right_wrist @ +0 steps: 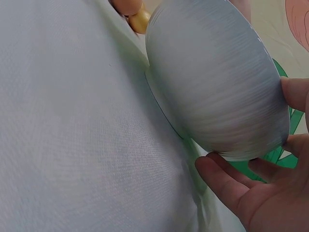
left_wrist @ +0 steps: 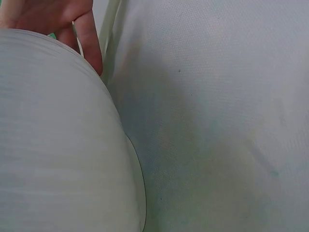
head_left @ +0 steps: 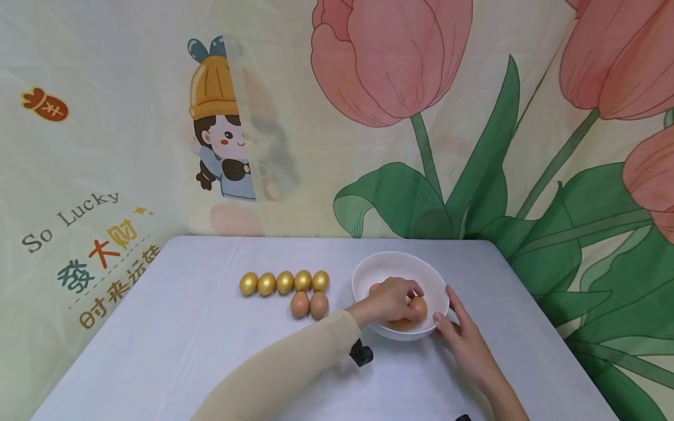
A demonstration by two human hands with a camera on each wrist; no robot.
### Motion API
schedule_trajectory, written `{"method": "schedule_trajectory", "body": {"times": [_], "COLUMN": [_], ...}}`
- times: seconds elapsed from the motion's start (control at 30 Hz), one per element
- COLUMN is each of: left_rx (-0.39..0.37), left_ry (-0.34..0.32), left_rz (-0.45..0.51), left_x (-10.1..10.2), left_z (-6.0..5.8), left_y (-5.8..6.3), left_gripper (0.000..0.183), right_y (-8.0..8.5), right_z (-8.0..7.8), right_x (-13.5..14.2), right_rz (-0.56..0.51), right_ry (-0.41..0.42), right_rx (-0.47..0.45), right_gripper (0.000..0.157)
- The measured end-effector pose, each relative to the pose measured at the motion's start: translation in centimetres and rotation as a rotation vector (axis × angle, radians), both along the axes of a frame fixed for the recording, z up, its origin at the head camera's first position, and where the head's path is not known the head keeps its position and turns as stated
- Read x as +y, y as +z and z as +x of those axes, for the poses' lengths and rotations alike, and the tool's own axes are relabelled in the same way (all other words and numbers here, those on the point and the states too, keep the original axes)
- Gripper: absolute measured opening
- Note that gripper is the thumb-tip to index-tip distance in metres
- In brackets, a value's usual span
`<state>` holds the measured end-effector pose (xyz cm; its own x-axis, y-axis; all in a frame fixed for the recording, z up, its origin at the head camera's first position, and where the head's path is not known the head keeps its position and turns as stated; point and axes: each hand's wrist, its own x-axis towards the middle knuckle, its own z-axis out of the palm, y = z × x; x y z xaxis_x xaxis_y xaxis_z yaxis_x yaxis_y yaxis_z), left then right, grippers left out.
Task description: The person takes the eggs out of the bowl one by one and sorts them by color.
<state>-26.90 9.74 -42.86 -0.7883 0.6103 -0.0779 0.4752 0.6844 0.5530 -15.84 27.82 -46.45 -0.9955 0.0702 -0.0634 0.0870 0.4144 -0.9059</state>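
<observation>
A white bowl (head_left: 387,264) stands on the right part of the table with brown eggs in it. My left hand (head_left: 391,297) reaches over its near left rim and has thumb and fingers around a brown egg (head_left: 419,306) inside. Another brown egg (head_left: 401,325) lies below that hand, and one more peeks out behind it. At the bowl's right side, my right hand (head_left: 463,336) holds the bowl. The right wrist view shows its thumb (right_wrist: 294,93) at the rim and its other fingers against the lower outer wall.
Left of the bowl, several gold eggs (head_left: 285,282) form a row, with two brown eggs (head_left: 309,304) just in front of its right end. White cloth covers the table (head_left: 210,345). A printed curtain (head_left: 295,146) hangs behind it. A black wrist mount (head_left: 361,354) sits below my left sleeve.
</observation>
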Motion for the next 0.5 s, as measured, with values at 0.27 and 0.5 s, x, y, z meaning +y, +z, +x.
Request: {"method": "schedule_trajectory", "body": {"times": [0.27,0.5], "left_rx": [0.008,-0.001], "left_ry": [0.009,0.001], "left_rz": [0.035,0.151], "left_x": [0.01,-0.48], "left_z": [0.03,-0.34], "left_y": [-0.2,-0.19], "left_gripper": [0.039,0.038], "right_y": [-0.07,-0.07], "right_z": [-0.01,-0.28], "right_x": [0.0,0.02], "right_rz": [-0.005,-0.009], "right_ry": [-0.009,-0.016], "right_rx": [-0.027,-0.045], "right_gripper": [0.083,0.085]}}
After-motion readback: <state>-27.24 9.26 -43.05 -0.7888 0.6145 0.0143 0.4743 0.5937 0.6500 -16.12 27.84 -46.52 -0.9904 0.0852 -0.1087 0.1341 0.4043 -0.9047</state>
